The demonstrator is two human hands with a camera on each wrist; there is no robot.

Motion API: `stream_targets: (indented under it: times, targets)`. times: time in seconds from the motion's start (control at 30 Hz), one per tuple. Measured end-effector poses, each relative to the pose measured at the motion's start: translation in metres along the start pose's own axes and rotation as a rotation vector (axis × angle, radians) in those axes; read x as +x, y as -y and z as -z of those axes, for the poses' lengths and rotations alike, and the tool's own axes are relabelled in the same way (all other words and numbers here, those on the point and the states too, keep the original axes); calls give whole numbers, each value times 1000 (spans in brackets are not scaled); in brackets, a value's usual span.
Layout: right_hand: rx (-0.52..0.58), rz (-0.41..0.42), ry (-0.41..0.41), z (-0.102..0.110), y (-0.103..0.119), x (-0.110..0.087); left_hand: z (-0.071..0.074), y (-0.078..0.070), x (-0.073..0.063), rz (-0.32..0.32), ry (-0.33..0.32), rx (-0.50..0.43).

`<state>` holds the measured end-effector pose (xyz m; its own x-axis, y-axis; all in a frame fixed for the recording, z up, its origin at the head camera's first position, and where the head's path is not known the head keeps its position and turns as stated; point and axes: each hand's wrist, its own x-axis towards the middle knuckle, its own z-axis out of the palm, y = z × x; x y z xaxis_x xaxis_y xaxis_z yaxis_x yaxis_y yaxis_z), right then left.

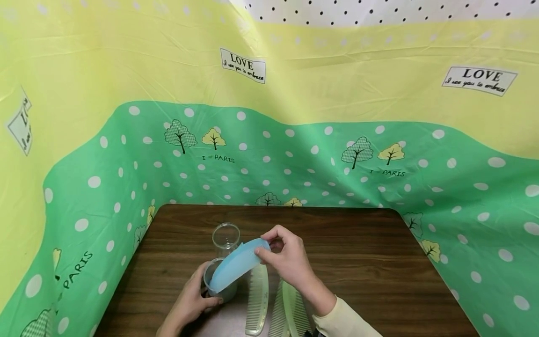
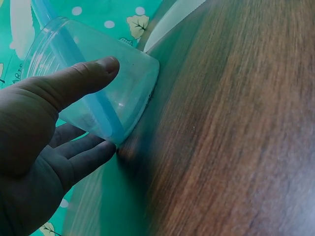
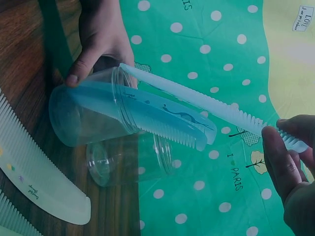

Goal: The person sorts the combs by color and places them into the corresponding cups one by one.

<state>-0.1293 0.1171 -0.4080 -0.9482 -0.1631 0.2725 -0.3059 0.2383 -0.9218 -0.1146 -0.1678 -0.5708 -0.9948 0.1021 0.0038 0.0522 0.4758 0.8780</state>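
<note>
My left hand (image 1: 191, 297) holds a clear plastic jar (image 3: 93, 115) standing on the table, thumb on one side and fingers round the other. A blue comb (image 3: 172, 113) with a dark printed pattern stands tilted inside it, its upper part sticking out past the rim. Between thumb and fingers, my right hand (image 1: 288, 257) pinches one end of another light blue comb (image 1: 240, 264). This comb slants down to the left, and its far end lies at the jar's mouth in the right wrist view (image 3: 197, 98).
Just behind stands a second clear jar (image 1: 226, 234). A pale green comb (image 1: 258, 299) lies to the right of the held jar, with more green combs (image 1: 290, 306) overlapping beside it near the front. Patterned cloth (image 1: 269, 159) surrounds the brown wooden table (image 1: 358, 262).
</note>
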Motion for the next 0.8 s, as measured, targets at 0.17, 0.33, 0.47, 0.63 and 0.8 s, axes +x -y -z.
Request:
stream_targets:
  times: [0.17, 0.33, 0.47, 0.63, 0.8]
  targets:
    - [7, 4, -10, -1, 2, 2, 0, 0, 0, -4, 7, 11]
    - [0, 23, -27, -4, 2, 3, 1, -1, 0, -5, 14, 9]
    - [-24, 46, -48, -8, 1, 3, 1, 0, 0, -12, 7, 35]
    - [-71, 68, -61, -14, 0, 4, 2, 0, 1, -17, 2, 52]
    - [-93, 73, -49, -20, -5, 4, 2, 0, 1, -11, 0, 52]
